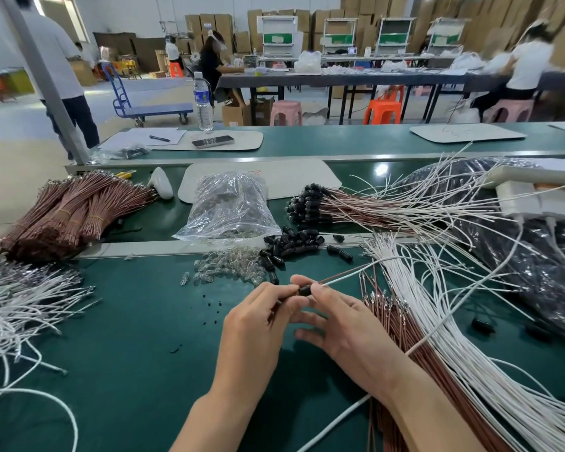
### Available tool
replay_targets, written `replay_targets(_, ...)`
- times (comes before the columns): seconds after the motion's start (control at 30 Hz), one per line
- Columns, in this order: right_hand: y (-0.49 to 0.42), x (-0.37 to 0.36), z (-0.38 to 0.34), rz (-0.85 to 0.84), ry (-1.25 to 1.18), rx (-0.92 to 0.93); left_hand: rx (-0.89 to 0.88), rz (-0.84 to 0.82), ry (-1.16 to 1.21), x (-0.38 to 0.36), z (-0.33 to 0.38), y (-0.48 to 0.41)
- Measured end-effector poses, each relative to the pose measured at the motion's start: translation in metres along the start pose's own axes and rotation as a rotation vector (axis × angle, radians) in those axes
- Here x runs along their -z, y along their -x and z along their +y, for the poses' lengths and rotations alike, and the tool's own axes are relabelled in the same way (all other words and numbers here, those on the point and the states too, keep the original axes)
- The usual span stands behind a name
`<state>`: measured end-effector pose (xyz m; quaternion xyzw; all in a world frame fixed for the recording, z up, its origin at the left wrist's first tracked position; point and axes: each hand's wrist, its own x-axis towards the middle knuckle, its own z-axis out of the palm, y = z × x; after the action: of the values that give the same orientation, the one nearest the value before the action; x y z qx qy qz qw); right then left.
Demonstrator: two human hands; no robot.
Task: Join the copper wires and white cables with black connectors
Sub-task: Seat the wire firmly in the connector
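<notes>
From the head camera, both hands meet just above the flat green worktop [128, 337]. The left hand [258, 324] has its grip closed on one end of a small black plastic connector [305, 291]. The right hand [346, 324] pinches the other end with thumb and finger. A thin copper-brown wire [336, 276] and a thin white cable [356, 273] come out of the connector toward the right. Behind the hands lie a heap of loose black connectors [291, 247] and a little pile of clear glass bulbs [229, 267]. Long white cables [437, 305] lie spread beside the right arm.
</notes>
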<state>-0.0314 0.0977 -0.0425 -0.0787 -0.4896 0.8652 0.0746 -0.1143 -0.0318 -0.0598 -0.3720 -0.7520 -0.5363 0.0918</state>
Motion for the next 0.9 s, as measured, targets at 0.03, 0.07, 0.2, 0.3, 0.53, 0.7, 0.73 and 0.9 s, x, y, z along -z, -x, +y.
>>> replay_targets(0.03, -0.0004, -0.0004, 0.0001, 0.003, 0.0, 0.001, -0.002, -0.003, -0.004, 0.0001, 0.0, -0.0004)
replay_targets(0.07, -0.001, -0.0011, 0.0004, 0.013, 0.002, 0.006, -0.004, -0.005, -0.01, 0.0001, -0.0002, -0.0009)
replay_targets(0.2, -0.0043, -0.004, 0.0024, 0.178, 0.039, 0.106, -0.017, -0.013, -0.015, -0.0016, -0.0006, -0.0026)
replay_targets(0.3, -0.0061, -0.0022, 0.0029, 0.317, 0.025, 0.18, 0.009, -0.008, -0.01, -0.0032, -0.001, -0.0031)
replay_targets(0.53, -0.0051, -0.0037, 0.0057, 0.378, 0.247, 0.215, 0.153, -0.257, -0.19, -0.0059, -0.0069, -0.0033)
replay_targets(0.7, -0.0062, -0.0034, 0.005, 0.394, 0.256, 0.209, 0.19, -0.196, -0.251, -0.0069, -0.0045, -0.0035)
replay_targets(0.73, -0.0062, -0.0034, 0.0048, 0.386, 0.251, 0.206, 0.193, -0.178, -0.272, -0.0069, -0.0039, -0.0037)
replay_targets(0.9, -0.0051, -0.0046, 0.0051, 0.317, 0.293, 0.194, 0.186, -0.119, -0.429, -0.0089, -0.003, -0.0049)
